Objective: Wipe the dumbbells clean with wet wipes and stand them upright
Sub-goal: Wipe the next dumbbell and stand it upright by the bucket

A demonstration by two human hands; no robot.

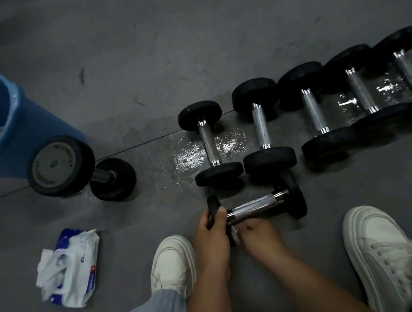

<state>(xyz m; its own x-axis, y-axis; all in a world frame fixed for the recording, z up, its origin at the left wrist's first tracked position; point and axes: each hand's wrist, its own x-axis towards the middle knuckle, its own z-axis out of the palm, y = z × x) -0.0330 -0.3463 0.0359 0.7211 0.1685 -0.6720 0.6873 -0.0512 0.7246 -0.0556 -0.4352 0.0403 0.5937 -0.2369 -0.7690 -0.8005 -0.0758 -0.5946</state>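
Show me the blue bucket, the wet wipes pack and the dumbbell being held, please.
Blue bucket [43, 122]: head view, on its outer wall.
Wet wipes pack [77, 260]: head view, middle of the wrapper.
Held dumbbell [254, 206]: head view, on its metal handle.

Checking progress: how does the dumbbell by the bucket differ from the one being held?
The standing dumbbell rests on one end beside the bucket, grey face up; the held dumbbell lies sideways. Nothing touches the standing dumbbell; the left hand grips the held dumbbell's end while the right hand holds a wipe against it. Both have black ends and a metal handle.
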